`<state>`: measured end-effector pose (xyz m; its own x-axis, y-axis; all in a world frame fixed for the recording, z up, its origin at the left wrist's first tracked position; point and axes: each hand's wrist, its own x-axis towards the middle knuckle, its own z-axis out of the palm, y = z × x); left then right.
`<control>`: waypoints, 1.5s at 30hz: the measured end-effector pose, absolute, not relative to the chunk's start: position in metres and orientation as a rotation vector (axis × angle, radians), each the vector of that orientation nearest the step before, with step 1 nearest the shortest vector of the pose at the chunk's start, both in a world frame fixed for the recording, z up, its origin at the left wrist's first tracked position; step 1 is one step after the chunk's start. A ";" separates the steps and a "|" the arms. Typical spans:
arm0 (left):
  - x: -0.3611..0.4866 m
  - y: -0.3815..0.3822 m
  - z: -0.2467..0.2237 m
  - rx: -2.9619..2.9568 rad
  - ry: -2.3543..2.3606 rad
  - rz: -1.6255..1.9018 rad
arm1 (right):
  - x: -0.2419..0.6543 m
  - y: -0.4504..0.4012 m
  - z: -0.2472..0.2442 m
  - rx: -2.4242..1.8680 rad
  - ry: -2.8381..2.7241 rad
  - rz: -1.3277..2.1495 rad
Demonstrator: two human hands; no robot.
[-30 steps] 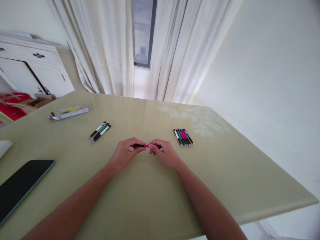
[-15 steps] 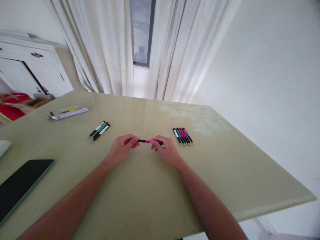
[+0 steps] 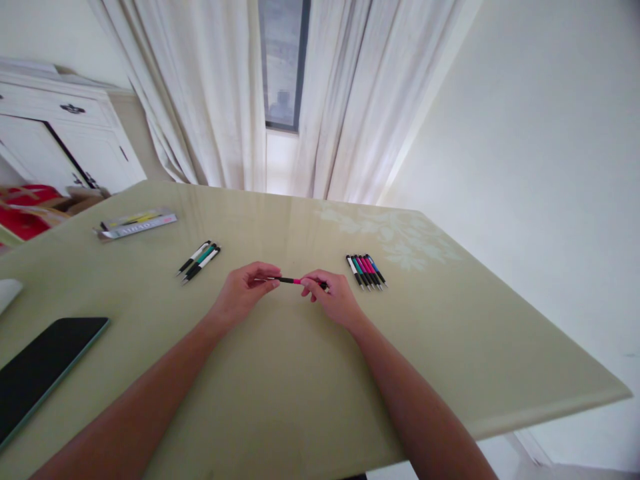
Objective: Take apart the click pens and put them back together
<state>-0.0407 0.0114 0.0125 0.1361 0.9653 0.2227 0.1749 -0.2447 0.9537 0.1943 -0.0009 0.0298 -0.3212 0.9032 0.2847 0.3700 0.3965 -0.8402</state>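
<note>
A pink ballpoint pen with a black grip (image 3: 297,281) lies level between my two hands, just above the table. My right hand (image 3: 327,293) is closed on its pink barrel, and the dark rear end shows past the fingers. At the black tip end, my left hand (image 3: 249,283) has thumb and fingertips on either side of the pen, the fingers fairly straight. Right of my hands is a neat row of several pens (image 3: 367,272) in white, green, pink and blue. To the left, a small group of white and green pens (image 3: 199,262) lies slanted.
A dark-screened tablet (image 3: 47,367) lies at the left of the table (image 3: 300,400). Behind it are a clear-and-white pen box (image 3: 137,227) and a white object (image 3: 7,292) at the edge. A wall (image 3: 550,200) borders the right side; curtains (image 3: 210,93) hang behind.
The fingers of my left hand have straightened and shifted slightly up around the pen's tip end, where they were curled before. My right hand keeps its hold almost unmoved.
</note>
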 end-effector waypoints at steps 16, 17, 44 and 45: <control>-0.040 0.010 0.020 1.601 1.163 1.175 | 0.195 -0.001 0.031 -1.096 -1.849 0.862; -0.040 0.010 0.020 1.592 1.164 1.194 | 0.195 -0.001 0.031 -1.096 -1.845 0.866; -0.027 -0.004 0.028 1.556 1.133 1.232 | 0.192 0.009 0.030 -1.080 -1.259 1.131; -0.026 -0.004 0.028 1.559 1.134 1.245 | 0.192 0.009 0.030 -1.081 -1.251 1.134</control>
<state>-0.0256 -0.0045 0.0284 0.1046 0.9646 0.2422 0.1517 -0.2562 0.9547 0.1919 0.0093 0.0295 -0.0076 0.9910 0.1334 -0.0350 0.1330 -0.9905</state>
